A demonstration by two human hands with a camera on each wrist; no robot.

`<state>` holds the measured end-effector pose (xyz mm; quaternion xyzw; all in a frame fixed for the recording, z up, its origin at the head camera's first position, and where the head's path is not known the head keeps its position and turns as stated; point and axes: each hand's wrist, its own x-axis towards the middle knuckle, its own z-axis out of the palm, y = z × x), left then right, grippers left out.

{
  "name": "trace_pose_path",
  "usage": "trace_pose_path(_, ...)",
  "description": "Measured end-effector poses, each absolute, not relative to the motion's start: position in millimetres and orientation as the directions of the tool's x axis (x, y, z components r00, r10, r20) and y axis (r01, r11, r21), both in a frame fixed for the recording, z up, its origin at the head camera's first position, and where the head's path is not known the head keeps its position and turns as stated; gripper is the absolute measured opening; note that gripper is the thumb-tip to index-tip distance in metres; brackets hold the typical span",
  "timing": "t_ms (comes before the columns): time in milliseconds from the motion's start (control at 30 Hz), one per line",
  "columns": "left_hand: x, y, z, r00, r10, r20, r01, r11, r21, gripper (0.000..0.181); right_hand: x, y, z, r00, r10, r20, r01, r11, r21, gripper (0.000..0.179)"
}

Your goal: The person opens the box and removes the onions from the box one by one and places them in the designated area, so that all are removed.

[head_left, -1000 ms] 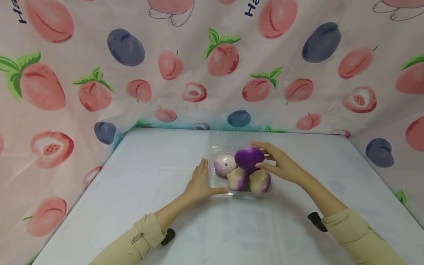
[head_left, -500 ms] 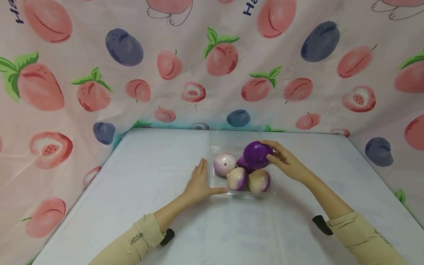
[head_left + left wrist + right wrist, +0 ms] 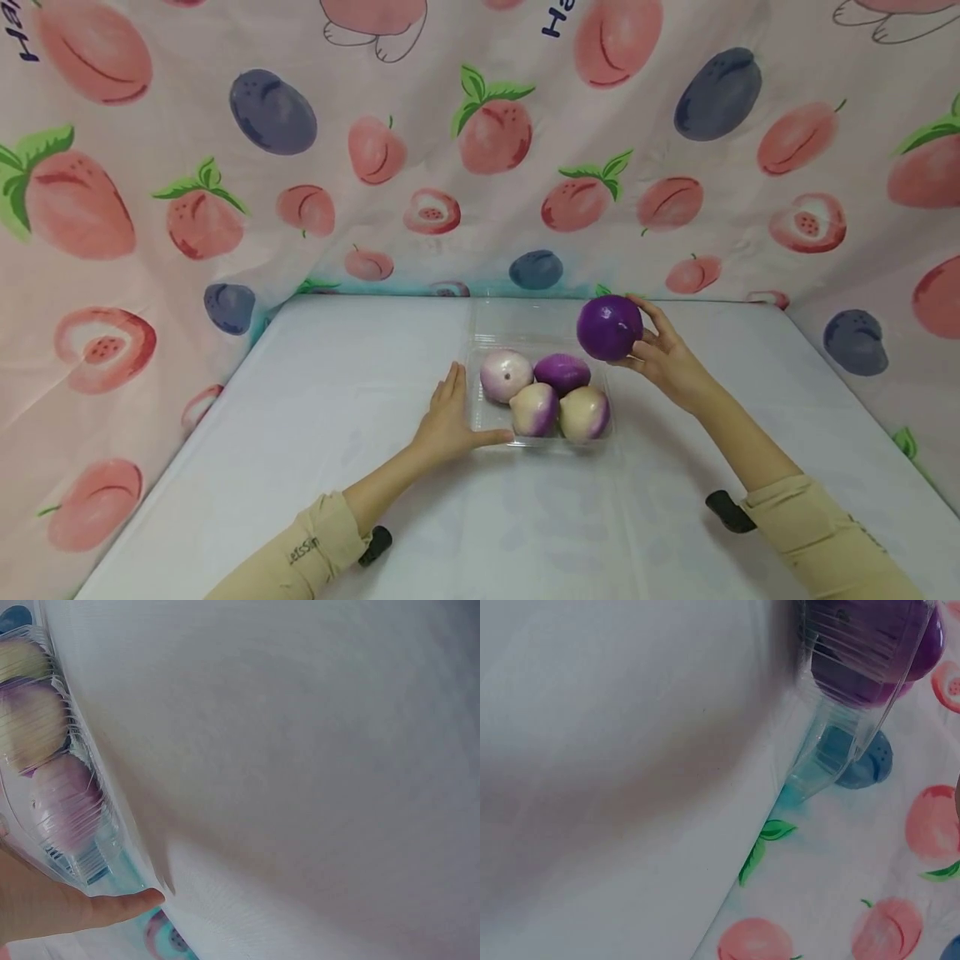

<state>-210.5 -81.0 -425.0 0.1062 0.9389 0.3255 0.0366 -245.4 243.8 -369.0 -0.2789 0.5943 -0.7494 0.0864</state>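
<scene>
My right hand (image 3: pixel 671 362) holds a glossy deep-purple round vegetable (image 3: pixel 609 327) up over the back right of a clear plastic clamshell box (image 3: pixel 491 415). Its thumb and fingers grip the right side. In the box sit a pale pink-white round one (image 3: pixel 506 376), a purple one (image 3: pixel 562 374) behind, and two cream-and-purple ones in front, the left (image 3: pixel 534 410) and the right (image 3: pixel 585 414). My left hand (image 3: pixel 448 425) rests at the box's front left corner, fingers straight along the left side and thumb along the front edge. The left wrist view shows this hand (image 3: pixel 45 907) beside the box's ribbed wall (image 3: pixel 90 761).
The box's clear lid (image 3: pixel 513 318) lies open toward the back. A white cloth (image 3: pixel 360 392) covers the table. A fruit-printed curtain (image 3: pixel 442 150) hangs along the back and sides.
My right hand has lifted the purple vegetable up and to the right from the box, uncovering another purple one beneath. My left hand stays at the box's corner.
</scene>
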Motion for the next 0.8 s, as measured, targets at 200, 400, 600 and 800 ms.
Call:
trace_pose_path(200,-210,-79,-424,-0.974,0.226,0.008,0.183,0.764,0.619,0.127,-243,250,-368,-0.900,-0.364,0.240,-0.208,-0.125,-0.970,0.083)
trace_pose_path(400,-211,-77,-424,-0.973,0.230,0.022,0.195,0.765,0.614,0.127,-244,256,-368,-0.949,-0.259,0.182,-0.204,0.059,-0.977,0.082)
trace_pose_path(600,-211,-76,-423,-0.974,0.225,0.024,0.193,0.767,0.612,0.127,-247,268,-372,-0.945,-0.244,0.218,-0.253,0.123,-0.960,0.072)
trace_pose_path(800,-210,-78,-423,-0.976,0.219,0.006,0.175,0.763,0.622,0.126,-255,273,-377,-0.961,-0.177,0.213,-0.254,0.257,-0.933,0.064)
